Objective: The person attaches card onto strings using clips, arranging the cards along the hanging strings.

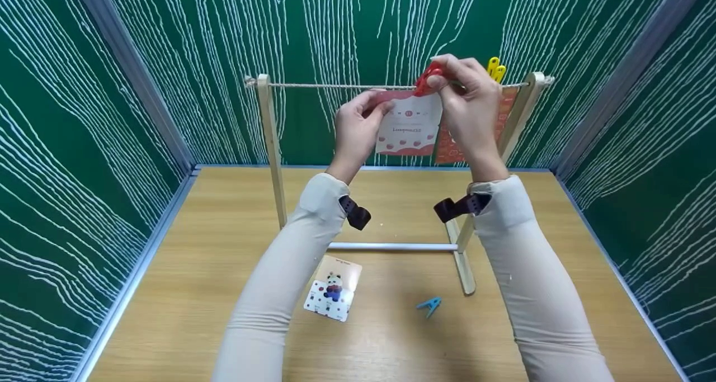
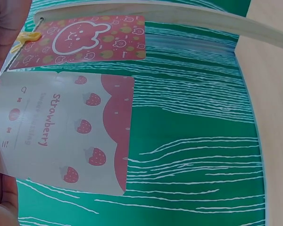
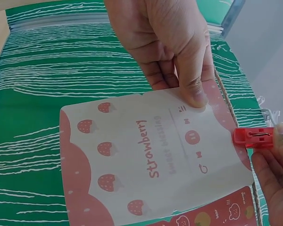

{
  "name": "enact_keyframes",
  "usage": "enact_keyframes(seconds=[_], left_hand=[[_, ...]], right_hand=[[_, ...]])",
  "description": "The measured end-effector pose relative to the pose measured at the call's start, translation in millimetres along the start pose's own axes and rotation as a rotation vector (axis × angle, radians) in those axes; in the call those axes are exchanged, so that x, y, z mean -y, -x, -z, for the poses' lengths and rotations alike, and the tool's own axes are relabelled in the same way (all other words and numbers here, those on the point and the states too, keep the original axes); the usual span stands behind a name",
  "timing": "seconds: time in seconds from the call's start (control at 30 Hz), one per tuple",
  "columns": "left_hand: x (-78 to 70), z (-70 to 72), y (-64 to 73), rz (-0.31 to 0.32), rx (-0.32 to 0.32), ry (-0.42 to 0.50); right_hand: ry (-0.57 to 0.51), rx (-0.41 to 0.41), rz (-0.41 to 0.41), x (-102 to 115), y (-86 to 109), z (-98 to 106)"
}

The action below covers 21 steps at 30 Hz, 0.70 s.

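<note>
My left hand (image 1: 357, 126) pinches the top left part of a white and pink strawberry card (image 1: 407, 129), thumb in front and fingers behind. The card hangs upright just under a thin rope (image 1: 330, 85), its printing upside down in the head view. At the card's top edge, my right hand (image 1: 472, 102) pinches a red clothespin (image 3: 254, 137). In the right wrist view the clothespin's jaws overlap both the rope and the card's pink border. Beside it a red patterned card (image 2: 99, 40) hangs from the rope, with a yellow clothespin (image 1: 495, 70) above it.
The rope runs between two wooden posts (image 1: 272, 152), joined low down by a pale bar (image 1: 394, 246). On the table (image 1: 224, 270) lie a panda card (image 1: 334, 288) and a blue clothespin (image 1: 430, 305). Green walls (image 1: 369, 35) with white lines surround the table.
</note>
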<state>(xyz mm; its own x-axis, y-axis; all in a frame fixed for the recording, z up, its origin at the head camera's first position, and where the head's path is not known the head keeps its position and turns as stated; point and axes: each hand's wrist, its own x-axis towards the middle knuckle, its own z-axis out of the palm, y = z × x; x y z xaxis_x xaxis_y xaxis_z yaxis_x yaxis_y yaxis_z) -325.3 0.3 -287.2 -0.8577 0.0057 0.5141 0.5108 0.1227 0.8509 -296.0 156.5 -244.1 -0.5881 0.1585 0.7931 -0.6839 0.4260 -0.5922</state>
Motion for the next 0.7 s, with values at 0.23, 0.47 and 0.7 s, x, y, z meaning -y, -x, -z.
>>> enact_keyframes(seconds=[0.23, 0.47, 0.7], left_hand=[[1.3, 0.6, 0.9, 0.002, 0.002, 0.009], [0.1, 0.9, 1.8, 0.008, 0.004, 0.016], [1.5, 1.5, 4.1, 0.013, 0.012, 0.038]], right_hand=[[0.02, 0.016, -0.002, -2.0, 0.4, -2.1], [0.05, 0.039, 0.009, -1.4, 1.1, -3.8], [0.055, 0.055, 0.013, -3.2, 2.7, -5.7]])
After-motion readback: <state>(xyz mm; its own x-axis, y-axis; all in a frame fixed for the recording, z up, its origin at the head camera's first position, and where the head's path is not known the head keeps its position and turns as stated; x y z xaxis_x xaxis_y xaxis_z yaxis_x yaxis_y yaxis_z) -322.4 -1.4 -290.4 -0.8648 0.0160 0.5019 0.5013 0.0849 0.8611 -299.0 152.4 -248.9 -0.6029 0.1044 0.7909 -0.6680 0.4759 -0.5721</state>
